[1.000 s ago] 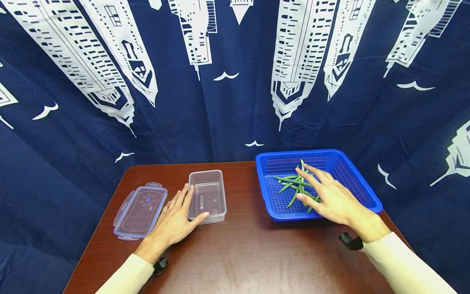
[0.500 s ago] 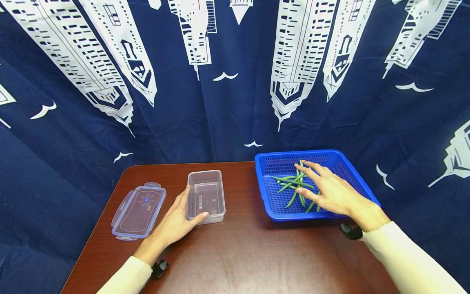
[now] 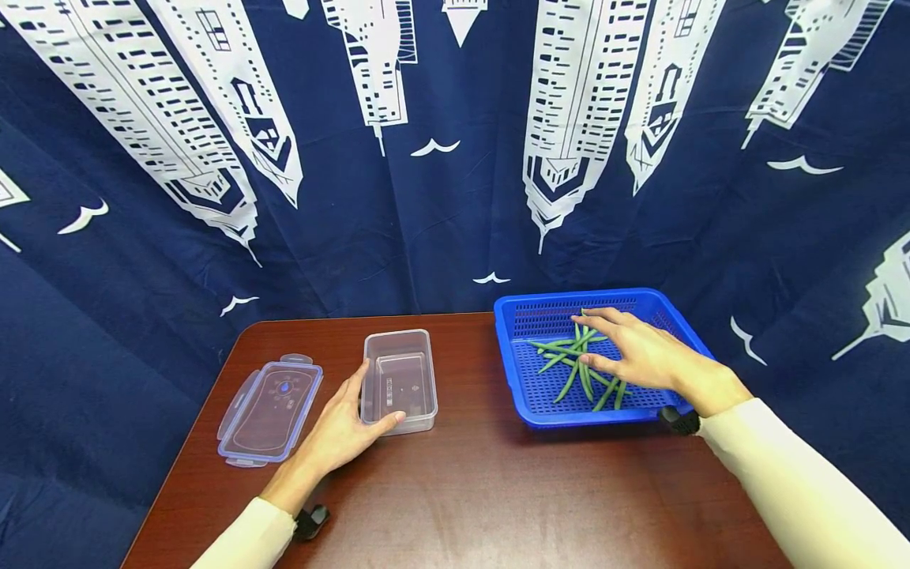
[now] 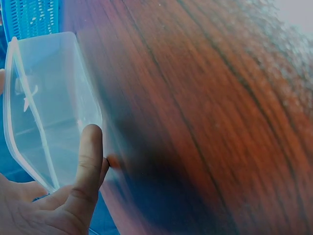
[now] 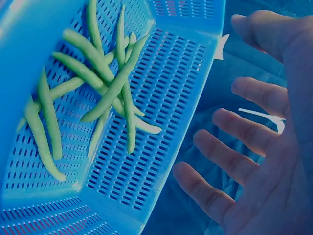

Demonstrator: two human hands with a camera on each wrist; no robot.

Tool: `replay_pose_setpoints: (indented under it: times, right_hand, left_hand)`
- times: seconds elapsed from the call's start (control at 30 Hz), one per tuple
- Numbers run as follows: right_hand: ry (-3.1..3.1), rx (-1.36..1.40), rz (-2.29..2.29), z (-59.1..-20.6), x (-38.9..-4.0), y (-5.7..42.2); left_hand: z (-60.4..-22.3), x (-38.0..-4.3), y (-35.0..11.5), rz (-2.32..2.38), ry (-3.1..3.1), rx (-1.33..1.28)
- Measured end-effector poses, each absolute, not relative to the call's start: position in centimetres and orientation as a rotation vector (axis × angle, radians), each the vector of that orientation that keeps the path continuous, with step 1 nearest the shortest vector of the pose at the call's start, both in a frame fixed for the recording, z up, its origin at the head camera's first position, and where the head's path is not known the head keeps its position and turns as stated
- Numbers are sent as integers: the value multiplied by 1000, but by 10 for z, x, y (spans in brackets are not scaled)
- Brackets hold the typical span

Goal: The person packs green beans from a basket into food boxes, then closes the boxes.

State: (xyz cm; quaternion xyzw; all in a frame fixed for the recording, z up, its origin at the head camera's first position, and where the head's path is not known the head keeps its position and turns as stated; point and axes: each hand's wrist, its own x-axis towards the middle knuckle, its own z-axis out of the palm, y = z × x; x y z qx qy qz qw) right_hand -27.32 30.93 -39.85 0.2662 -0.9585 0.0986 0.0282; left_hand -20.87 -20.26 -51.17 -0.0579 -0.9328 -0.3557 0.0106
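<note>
A clear plastic food container [image 3: 404,379] stands on the table with nothing inside it. My left hand [image 3: 340,431] holds its near left corner, fingers along the left wall and thumb at the front wall. In the left wrist view, a finger [image 4: 90,152] lies against the translucent container [image 4: 54,93]. My right hand [image 3: 643,352] hovers over the blue basket [image 3: 515,395], fingers spread and holding nothing. Several green beans [image 3: 569,356] lie crossed in the basket under its fingertips. The right wrist view shows the beans [image 5: 110,88] loose on the perforated basket floor, apart from the hand [image 5: 259,142].
A clear lid [image 3: 270,411] with a blue seal and side flaps lies on the brown table [image 3: 483,490], left of the container. Behind the table hangs a dark blue cloth [image 3: 455,213] printed with white buildings and birds.
The left hand's spread fingers have drawn together and come against the container's side. The right hand has lifted slightly over the basket, and more of the beans show beneath it.
</note>
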Motion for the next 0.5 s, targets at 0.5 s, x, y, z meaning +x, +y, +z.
replay_pose_setpoints:
  times: [0.5]
  right_hand:
    - [-2999, 1021, 260, -409, -318, 306]
  left_hand:
    - [-512, -208, -203, -1091, -2916, -184]
